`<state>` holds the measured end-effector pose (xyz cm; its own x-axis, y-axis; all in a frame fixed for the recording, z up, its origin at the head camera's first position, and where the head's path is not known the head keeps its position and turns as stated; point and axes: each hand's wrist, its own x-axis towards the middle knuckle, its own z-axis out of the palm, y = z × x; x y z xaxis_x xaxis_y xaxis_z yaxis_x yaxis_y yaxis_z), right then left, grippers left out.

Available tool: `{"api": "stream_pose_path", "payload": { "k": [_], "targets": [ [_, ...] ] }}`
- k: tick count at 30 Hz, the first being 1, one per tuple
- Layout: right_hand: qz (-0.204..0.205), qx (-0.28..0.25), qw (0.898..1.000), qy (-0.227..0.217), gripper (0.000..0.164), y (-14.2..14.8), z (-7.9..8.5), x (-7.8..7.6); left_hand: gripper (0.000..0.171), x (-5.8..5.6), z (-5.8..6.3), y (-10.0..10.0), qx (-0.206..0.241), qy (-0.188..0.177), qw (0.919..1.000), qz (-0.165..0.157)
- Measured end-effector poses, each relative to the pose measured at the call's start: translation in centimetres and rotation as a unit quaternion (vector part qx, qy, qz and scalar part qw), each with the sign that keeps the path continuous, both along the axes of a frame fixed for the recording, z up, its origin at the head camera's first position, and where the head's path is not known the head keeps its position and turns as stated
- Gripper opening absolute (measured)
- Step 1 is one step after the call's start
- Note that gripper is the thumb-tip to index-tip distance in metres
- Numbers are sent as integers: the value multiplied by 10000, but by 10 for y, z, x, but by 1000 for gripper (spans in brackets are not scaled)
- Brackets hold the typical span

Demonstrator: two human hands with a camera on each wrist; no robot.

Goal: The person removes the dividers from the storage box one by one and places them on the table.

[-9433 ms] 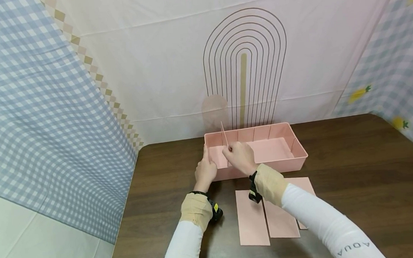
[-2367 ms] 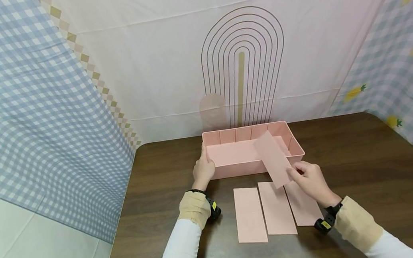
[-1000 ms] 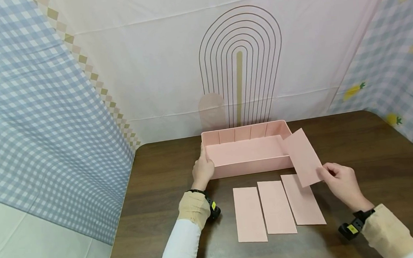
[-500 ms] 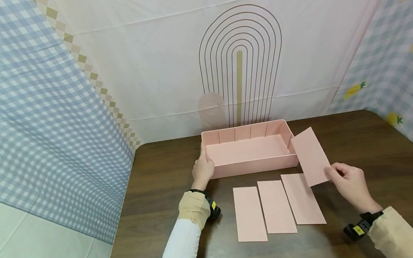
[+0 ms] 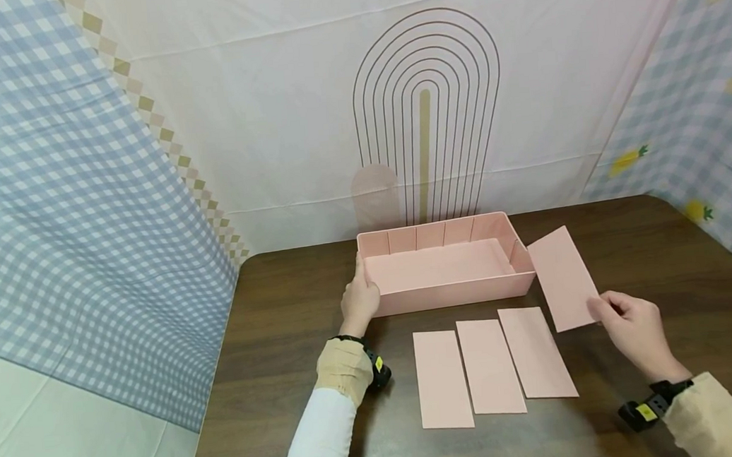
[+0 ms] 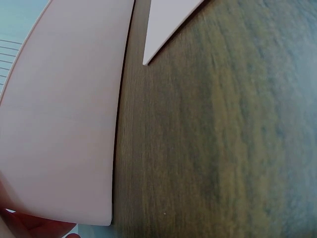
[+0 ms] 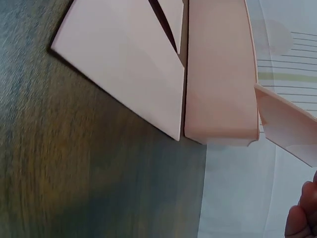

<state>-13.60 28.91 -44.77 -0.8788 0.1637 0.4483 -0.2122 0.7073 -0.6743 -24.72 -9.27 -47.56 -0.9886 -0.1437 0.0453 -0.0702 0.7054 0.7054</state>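
A long pink open-topped box with slotted inner walls stands near the table's back edge. My left hand holds its left end, the index finger laid along the side. Past the box's right end, my right hand pinches a flat pink divider panel by its lower right corner. That panel is tilted, its upper left corner close to the box's end in the head view. In the right wrist view the raised panel overlaps the box rim, with fingertips below it.
Three more pink panels lie side by side in front of the box: a left one, a middle one and a right one. A dark wooden table carries everything. Behind it hangs a printed cloth.
Earlier the right hand held a panel upright inside the box's left part. It has since moved right with a panel, over and past the right end. The left hand stays on the box.
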Motion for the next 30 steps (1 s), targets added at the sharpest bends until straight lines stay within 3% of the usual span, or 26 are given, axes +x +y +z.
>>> {"api": "stream_pose_path", "payload": {
  "k": [17,30],
  "targets": [
    [29,347,9951,-923,29,16,-1,7,64,1,0,0,29,-2,10000,-11],
    [194,619,9842,-1646,34,26,-9,11,64,0,1,0,32,-53,10000,-16]
  ]
}}
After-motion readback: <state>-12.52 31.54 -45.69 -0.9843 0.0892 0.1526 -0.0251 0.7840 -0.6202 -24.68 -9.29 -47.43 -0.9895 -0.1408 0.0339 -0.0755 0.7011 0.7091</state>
